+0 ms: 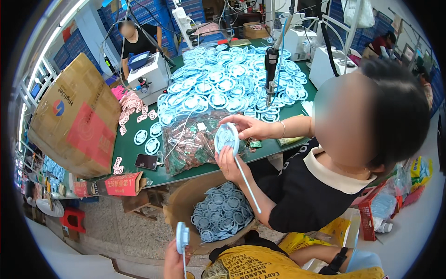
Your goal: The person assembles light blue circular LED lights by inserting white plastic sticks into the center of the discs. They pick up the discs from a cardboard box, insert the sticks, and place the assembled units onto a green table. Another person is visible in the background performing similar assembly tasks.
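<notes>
At the lower edge, my left hand [173, 261] is closed around a light-blue round plastic piece [182, 238] on a thin stick, seen nearly edge-on. A forearm with a black wristband [342, 260] crosses the lower right beside my yellow shirt. I take it for my right arm, but its fingers cannot be made out. Ahead of me, a co-worker holds a similar light-blue disc [226, 139] in both hands, its long stick pointing down. Between us, an open carton [179, 204] holds a pile of grey-blue round pieces [220, 211].
A green table [134, 151] bears a heap of light-blue discs [223, 76] and a clear bag of small green-and-brown parts [195, 144]. A black power screwdriver [271, 65] hangs above it. A big cardboard box [76, 116] stands left; a red stool [73, 219] is on the floor.
</notes>
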